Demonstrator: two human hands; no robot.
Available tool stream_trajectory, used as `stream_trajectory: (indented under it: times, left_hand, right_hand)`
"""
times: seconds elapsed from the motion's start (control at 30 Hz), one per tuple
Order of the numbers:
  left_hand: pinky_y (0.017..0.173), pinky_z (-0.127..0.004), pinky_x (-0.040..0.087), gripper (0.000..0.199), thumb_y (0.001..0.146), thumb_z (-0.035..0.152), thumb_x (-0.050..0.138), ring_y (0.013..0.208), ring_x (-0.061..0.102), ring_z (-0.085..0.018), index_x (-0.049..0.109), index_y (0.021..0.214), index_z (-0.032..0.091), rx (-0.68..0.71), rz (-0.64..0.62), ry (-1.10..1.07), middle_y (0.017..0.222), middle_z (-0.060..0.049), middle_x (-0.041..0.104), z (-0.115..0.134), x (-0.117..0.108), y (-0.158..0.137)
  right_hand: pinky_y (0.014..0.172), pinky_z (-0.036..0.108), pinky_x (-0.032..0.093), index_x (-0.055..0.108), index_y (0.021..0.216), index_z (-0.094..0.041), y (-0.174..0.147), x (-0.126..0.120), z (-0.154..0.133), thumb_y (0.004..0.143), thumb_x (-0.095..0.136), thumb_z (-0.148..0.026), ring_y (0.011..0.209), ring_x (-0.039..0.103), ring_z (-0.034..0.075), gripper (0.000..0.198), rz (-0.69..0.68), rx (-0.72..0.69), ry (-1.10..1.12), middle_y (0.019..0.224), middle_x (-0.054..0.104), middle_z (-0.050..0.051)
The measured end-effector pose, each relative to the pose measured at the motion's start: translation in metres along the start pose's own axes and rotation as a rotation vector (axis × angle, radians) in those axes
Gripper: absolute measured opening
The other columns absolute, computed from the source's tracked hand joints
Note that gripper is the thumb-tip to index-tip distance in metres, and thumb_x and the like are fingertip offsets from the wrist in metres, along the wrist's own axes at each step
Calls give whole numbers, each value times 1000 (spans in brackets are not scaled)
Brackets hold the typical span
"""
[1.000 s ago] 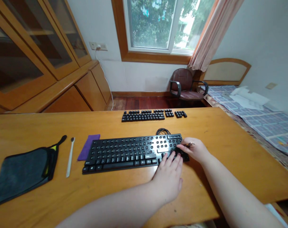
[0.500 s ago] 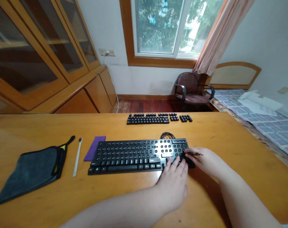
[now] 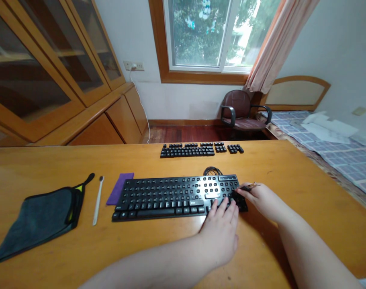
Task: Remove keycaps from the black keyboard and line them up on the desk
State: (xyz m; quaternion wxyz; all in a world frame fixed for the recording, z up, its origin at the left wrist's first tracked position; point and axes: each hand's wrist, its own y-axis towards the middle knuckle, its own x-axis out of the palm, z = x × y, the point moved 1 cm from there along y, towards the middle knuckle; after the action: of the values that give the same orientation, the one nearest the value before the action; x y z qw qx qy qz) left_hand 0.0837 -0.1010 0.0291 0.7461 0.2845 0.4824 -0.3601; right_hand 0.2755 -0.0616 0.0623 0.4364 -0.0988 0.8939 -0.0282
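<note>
Keyboard [image 3: 158, 196] on wooden desk [image 3: 65, 160], chair [image 3: 238, 105], window [image 3: 197, 48]

The keyboard [image 3: 158, 196] is partly covered by the left hand [image 3: 220, 233]; the bed [image 3: 341, 152] is cut off at right

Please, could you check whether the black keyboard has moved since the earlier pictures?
No. Judged against the table and the toothbrush lying on it, the keyboard shows no clear shift; the whole view moved with the camera.
</note>
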Motion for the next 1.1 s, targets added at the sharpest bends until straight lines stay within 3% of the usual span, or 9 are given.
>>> stream_trajectory:
  times: [0.63, 0.87, 1.1]
  left_hand:
    - [112, -49, 9, 64, 90, 45, 32, 138, 14, -31, 26, 141, 6, 3, 4, -8, 149, -14, 24, 0, 2, 0]
    - [112, -49, 8, 67, 89, 49, 32, 138, 12, -31, 28, 141, 6, 2, 1, -5, 149, -14, 26, 0, 2, 1]
    - [112, -49, 8, 68, 87, 48, 37, 138, 13, -31, 28, 140, 6, 1, 8, -39, 148, -15, 27, 0, 0, 0]
  right_hand:
    - [68, 29, 46, 67, 77, -17, 4, -2, 3, 89, 43, -39, 70, 62, 19, 34, 23, -22, -36, 77, 69, 6]
    - [70, 30, 50, 67, 91, -21, -4, 1, -2, 89, 45, -35, 77, 66, 19, 27, 60, -167, -178, 86, 71, 6]
    - [76, 29, 52, 65, 100, -21, -27, -18, -5, 90, 46, -34, 86, 66, 20, 25, 312, -217, -74, 96, 70, 7]
